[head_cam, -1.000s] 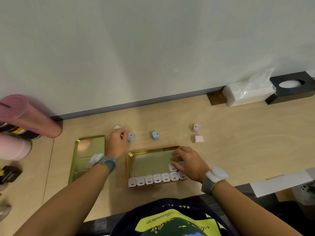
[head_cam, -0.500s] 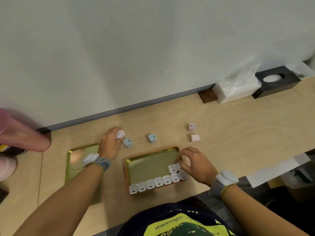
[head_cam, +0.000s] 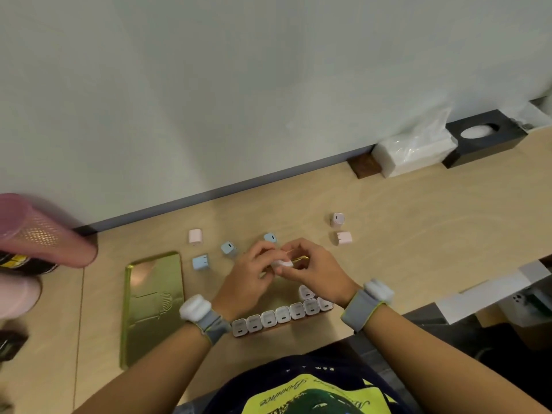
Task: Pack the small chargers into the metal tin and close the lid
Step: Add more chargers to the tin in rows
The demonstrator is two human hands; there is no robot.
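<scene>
Both hands pinch white charger above tin; empty spot below, nearer right hand.

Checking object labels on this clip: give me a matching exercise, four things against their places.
Things:
1. gold lid
2. tissue pack
3. white charger
4. pink charger pair

Places:
A. by the wall, far right
B. pinched between both hands
C. flat on the desk, left of the tin
D. loose on the desk, right of the hands

Pairs: 1-C, 2-A, 3-B, 4-D
</scene>
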